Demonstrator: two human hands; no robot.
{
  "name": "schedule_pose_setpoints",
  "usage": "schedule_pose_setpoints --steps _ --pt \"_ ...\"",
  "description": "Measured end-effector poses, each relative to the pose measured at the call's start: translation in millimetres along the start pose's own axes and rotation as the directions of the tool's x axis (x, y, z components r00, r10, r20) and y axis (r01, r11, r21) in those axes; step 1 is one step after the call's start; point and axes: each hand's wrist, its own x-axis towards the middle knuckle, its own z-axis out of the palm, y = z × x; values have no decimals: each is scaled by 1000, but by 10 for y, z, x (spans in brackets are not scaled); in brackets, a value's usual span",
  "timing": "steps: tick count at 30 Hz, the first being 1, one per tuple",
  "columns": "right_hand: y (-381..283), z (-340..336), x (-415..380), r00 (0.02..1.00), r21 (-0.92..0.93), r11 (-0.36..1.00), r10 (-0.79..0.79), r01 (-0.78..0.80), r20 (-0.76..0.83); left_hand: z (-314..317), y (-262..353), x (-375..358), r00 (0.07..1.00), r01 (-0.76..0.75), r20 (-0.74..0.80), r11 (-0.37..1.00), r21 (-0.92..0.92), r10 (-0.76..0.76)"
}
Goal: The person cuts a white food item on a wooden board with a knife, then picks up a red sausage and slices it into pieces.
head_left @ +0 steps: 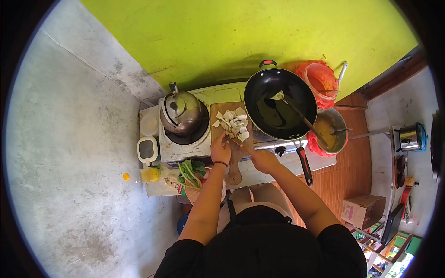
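A wooden cutting board [234, 172] lies across the front of the stove with its handle toward me. Pale sliced pieces of food [234, 121], whitish and some brownish, are heaped on its far half. My left hand [220, 151] is closed at the board's left edge, its fingertips against the nearest pieces. In my right hand [264, 161] is a knife [235, 142], gripped by the handle at the board's right side. Its blade points left toward my left fingertips and is partly hidden.
A metal kettle [184, 113] stands on the left burner. To the right sits a black wok [259, 109] with oil and a spatula [296, 111]; its handle juts toward me. Beyond it are a bowl of yellow batter [326, 134] and a red-bagged tub [322, 78]. Leafy greens [189, 175] lie front left.
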Motion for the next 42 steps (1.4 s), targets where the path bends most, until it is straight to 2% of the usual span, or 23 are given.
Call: schedule_pose_setpoints --steps 5,11,14,17,20,23,26,29,32,35,41,42 --pt "52 -42 98 1000 1 1000 6 -6 8 -15 90 94 996 48 67 998 46 -51" --pt "-8 36 40 999 136 991 -18 22 -30 -35 87 60 999 -19 49 1000 7 19" --pt "-49 102 -54 1000 163 986 14 -16 11 -39 32 -76 1000 11 16 1000 -8 -10" --pt "-144 149 -203 999 158 987 -32 31 6 -94 39 -368 997 17 -74 993 -117 -26" --pt "-320 89 -310 994 146 989 3 -19 106 -173 -34 -544 995 31 -94 991 -129 -43" --pt "-392 204 -373 995 126 992 -26 14 96 -306 -83 -653 989 42 -131 977 -208 -70" --pt "-546 187 -423 991 148 987 -75 58 111 -486 -94 -750 984 29 -167 985 -169 -58" --pt "-672 218 -457 987 138 986 -113 96 114 -632 -172 -867 971 18 -228 971 -237 -74" --pt "-793 236 -486 978 128 982 -158 140 137 -757 -267 -1028 963 7 -263 981 -192 -58" --pt "-859 373 -479 961 119 980 -179 156 210 -851 -306 -1253 958 92 -238 956 -278 -162" --pt "-944 561 -499 924 85 984 -178 158 340 -870 -686 -1593 928 114 -351 992 -48 -124" --pt "-935 593 -501 924 79 984 -176 158 338 -903 -654 -1599 933 210 -302 978 15 -196"
